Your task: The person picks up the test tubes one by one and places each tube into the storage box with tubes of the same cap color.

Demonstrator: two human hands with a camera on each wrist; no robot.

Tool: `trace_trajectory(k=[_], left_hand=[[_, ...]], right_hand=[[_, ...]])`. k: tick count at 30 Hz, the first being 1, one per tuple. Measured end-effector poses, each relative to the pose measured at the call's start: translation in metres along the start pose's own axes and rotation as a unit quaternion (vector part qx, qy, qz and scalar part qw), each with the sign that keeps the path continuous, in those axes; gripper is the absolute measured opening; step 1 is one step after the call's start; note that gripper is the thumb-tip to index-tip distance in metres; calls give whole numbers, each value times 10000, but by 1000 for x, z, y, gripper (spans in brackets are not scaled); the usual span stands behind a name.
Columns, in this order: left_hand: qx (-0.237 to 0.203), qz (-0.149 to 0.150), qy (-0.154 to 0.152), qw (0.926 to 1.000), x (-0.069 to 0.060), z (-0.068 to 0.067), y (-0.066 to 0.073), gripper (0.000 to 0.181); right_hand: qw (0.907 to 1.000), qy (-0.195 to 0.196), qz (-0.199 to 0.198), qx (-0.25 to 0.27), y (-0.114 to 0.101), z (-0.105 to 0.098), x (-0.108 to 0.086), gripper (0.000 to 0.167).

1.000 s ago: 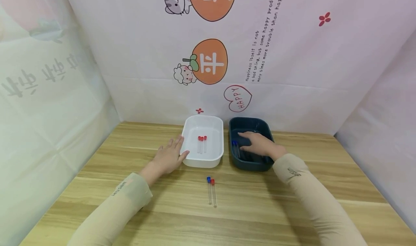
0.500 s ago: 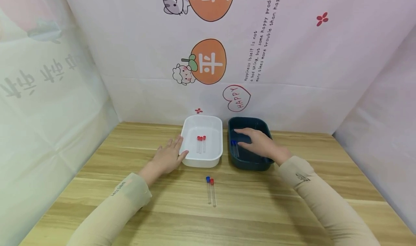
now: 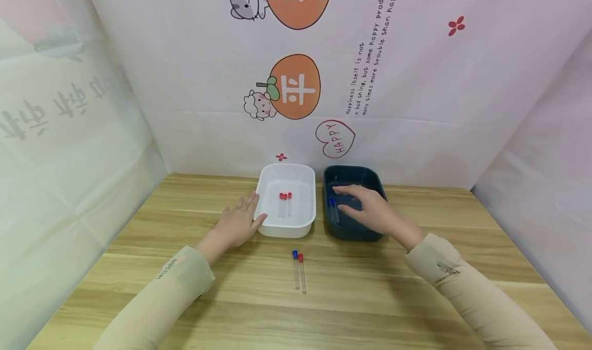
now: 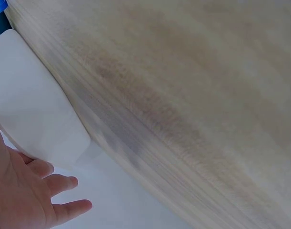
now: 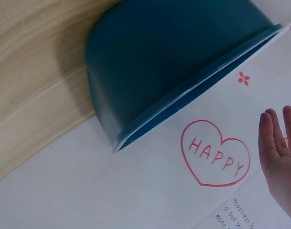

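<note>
My left hand [image 3: 238,224] rests against the left wall of the white bin [image 3: 287,231], fingers spread; the left wrist view shows the fingers straight beside the white bin [image 4: 35,105]. Inside this bin lie three red-capped test tubes [image 3: 285,205]. Over the dark teal bin [image 3: 353,233] hovers my right hand [image 3: 367,208], holding nothing, with thumb and fingers apart. Blue-capped test tubes [image 3: 333,211] lie at that bin's left side, partly near the thumb. In front of the bins, a blue-capped test tube [image 3: 296,270] and a red-capped test tube [image 3: 302,274] lie side by side.
The wooden table [image 3: 259,309] carries both bins near its back edge, with a narrow gap between them. A printed cloth [image 3: 393,149] hangs right behind the bins, and plain cloth walls stand at left and right.
My right hand has risen slightly within the dark bin's area, its forearm shifting right and back. The left hand stays at the white bin. The tubes keep their places.
</note>
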State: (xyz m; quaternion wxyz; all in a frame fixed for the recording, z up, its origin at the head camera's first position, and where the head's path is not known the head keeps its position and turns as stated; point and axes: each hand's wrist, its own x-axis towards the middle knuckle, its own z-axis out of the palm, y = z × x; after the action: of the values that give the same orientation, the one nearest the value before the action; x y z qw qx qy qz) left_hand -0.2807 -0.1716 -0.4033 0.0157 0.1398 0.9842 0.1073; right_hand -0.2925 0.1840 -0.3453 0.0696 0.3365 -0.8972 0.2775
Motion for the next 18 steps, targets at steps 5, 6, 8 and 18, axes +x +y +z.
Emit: trace_trajectory(k=[5,6,8,18], left_hand=[[9,1,-26,10000,0,1,0,75],[5,7,-20,10000,0,1,-1,75],[-5,9,-11,10000,0,1,-1,75],[-26,16,10,10000,1,1,-1,75]], right_hand=[[9991,211,-267,249,-8,0,-9,43],[9988,240,-317,290,-9,1,-11,42],[9981,293,-409,365,-12,2,-14,41],[9958,243,-371,804,-25,13,-30,39]])
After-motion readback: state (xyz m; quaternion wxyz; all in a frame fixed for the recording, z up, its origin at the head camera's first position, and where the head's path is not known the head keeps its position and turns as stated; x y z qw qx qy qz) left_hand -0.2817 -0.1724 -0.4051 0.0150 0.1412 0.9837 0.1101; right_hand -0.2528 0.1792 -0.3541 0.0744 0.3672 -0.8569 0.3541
